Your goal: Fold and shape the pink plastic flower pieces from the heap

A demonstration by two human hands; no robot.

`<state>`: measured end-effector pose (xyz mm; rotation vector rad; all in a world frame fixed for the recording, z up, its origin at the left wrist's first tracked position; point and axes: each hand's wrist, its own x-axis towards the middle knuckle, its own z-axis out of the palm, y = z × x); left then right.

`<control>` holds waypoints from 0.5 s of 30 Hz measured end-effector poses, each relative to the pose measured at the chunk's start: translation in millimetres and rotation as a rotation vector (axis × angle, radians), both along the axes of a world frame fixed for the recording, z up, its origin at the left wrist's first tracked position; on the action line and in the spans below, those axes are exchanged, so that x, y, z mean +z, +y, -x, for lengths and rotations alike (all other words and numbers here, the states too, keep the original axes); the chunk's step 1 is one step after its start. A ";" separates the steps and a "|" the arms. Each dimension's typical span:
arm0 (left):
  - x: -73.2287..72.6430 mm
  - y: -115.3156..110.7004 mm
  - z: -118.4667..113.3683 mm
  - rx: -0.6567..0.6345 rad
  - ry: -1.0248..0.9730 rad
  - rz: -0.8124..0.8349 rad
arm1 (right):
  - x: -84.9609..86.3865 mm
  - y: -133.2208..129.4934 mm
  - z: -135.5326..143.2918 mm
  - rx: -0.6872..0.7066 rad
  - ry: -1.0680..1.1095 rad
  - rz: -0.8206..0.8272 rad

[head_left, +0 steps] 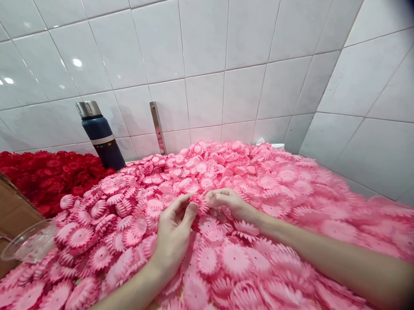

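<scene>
My left hand (175, 222) pinches a small pink fabric flower piece (200, 204) between thumb and fingers, low over the heap. Close by on the right, my right hand (229, 203) has its fingers pressed together at the edge of that piece; whether they grip it or something tiny is hidden. Around and under both hands spreads a deep pile of pink petal discs (235, 259), round with fringed edges, many with a small hole in the middle.
Red petal pieces (50, 175) are heaped at the left behind a cardboard box (11, 218). A clear plastic container (30, 240) lies beside the box. A dark blue bottle (101, 134) and an upright metal strip (157, 127) stand near the white tiled wall (202, 45).
</scene>
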<state>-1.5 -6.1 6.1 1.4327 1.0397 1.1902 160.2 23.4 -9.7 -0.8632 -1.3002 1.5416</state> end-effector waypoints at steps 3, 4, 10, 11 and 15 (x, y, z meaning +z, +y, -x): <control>-1.5 -0.6 -0.4 -0.007 -0.014 0.011 | 2.5 -1.7 1.1 -0.035 0.024 0.038; -2.1 -0.9 -0.6 -0.011 -0.024 0.011 | 3.3 -2.5 1.4 -0.038 0.028 0.041; -1.4 -3.1 -0.9 -0.018 -0.052 0.010 | 4.8 -4.1 2.2 -0.032 0.051 0.050; -0.8 -3.5 -0.8 -0.014 -0.054 0.014 | 4.6 -3.7 2.0 -0.032 0.044 0.044; -1.3 -4.3 0.4 -0.014 -0.069 0.066 | 1.9 -0.2 0.1 -0.014 -0.031 0.002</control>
